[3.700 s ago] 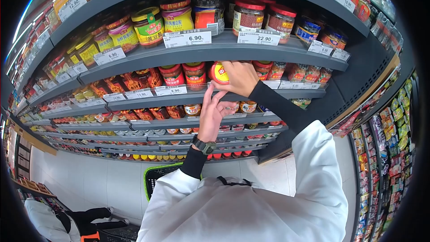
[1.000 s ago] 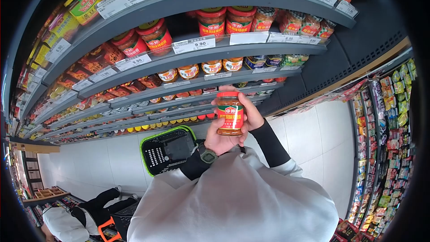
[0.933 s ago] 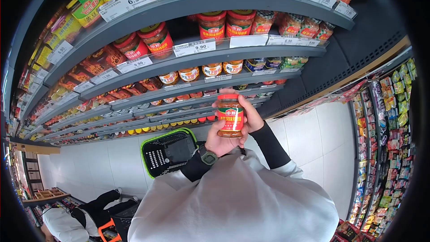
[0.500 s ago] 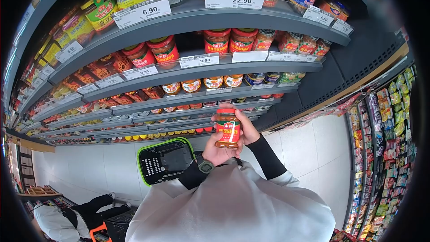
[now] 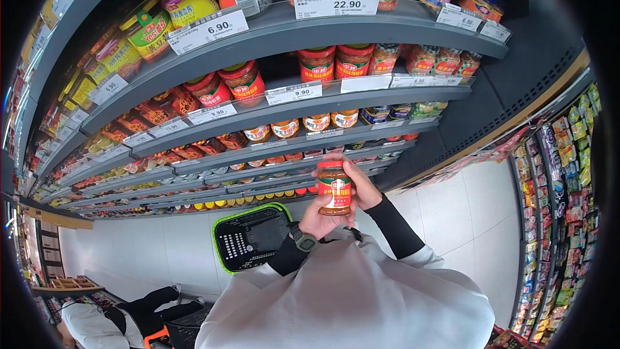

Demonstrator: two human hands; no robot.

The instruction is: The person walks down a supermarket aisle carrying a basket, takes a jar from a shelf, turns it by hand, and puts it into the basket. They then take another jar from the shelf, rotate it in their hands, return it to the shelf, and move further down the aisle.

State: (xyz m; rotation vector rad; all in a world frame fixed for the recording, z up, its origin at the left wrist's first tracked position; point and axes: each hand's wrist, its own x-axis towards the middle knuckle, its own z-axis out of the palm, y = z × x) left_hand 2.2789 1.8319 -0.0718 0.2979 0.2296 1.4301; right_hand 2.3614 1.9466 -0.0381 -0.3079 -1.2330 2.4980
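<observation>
One "6.90" tag (image 5: 208,32) fronts the upper shelf (image 5: 271,29); one green-rimmed basket (image 5: 258,226) sits below. The left hand's (image 5: 316,221) fingers cup one red-lidded jar (image 5: 335,192) (label: 中邦, reddish-brown contents), upright between both hands; the right hand's (image 5: 362,185) fingers close around its upper side.

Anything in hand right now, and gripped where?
Yes, a red-lidded jar: the left hand holds its lower part, and the right hand is at its upper side, near the lid.
</observation>
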